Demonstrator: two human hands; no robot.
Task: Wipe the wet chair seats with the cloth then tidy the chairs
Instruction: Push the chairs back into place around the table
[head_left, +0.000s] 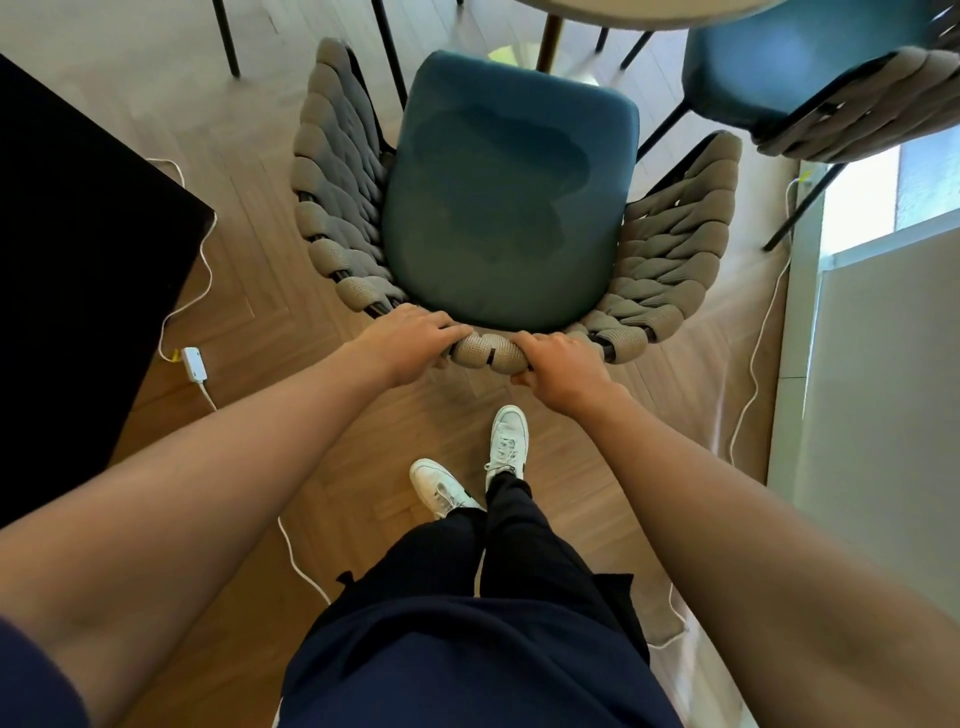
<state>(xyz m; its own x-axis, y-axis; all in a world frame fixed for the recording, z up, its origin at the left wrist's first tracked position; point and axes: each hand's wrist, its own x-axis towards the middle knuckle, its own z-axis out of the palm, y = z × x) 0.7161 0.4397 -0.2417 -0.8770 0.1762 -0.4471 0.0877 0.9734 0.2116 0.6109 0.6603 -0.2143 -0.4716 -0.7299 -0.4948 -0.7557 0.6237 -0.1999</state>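
Note:
A chair stands right in front of me with a teal seat (509, 192) and a woven grey rope backrest (485, 351) that curves around it. Darker damp patches mark the seat's middle. My left hand (410, 338) grips the top of the backrest at its near edge. My right hand (558, 366) grips the same rail just to the right. A second chair (810, 67) of the same kind stands at the upper right, partly under the table. No cloth is in view.
A round table edge (639, 13) runs along the top. A black surface (78, 249) fills the left side. White cables and a power adapter (193, 362) lie on the wooden floor. A window wall (883, 364) is at the right. My feet stand behind the chair.

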